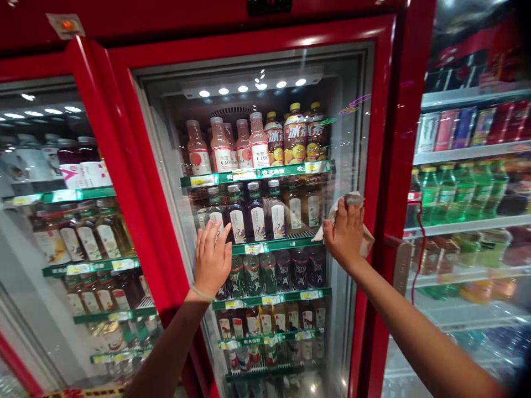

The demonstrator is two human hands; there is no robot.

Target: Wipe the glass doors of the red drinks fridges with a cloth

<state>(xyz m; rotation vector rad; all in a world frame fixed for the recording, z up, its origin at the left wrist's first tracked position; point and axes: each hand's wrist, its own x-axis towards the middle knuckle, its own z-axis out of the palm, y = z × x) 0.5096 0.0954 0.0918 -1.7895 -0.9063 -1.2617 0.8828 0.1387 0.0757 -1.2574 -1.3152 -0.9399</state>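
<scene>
I stood before a row of red-framed drink coolers, the leftmost door (62, 221) showing bottles on green-edged shelves. My left hand (212, 258) lay flat on the middle glass door (340, 138), fingers spread and open, gripping nothing, just bracing. Behind the pane sat rows of bottles (249, 146). My right hand (344, 235) pressed a pale cloth (352, 200) against the glass near the door's right frame, fingers curled over it. The cloth looked soft, light and limp, so I judged it best bunched under the palm; the glass seemed slick, rigid, and breakable under hard pushing
</scene>
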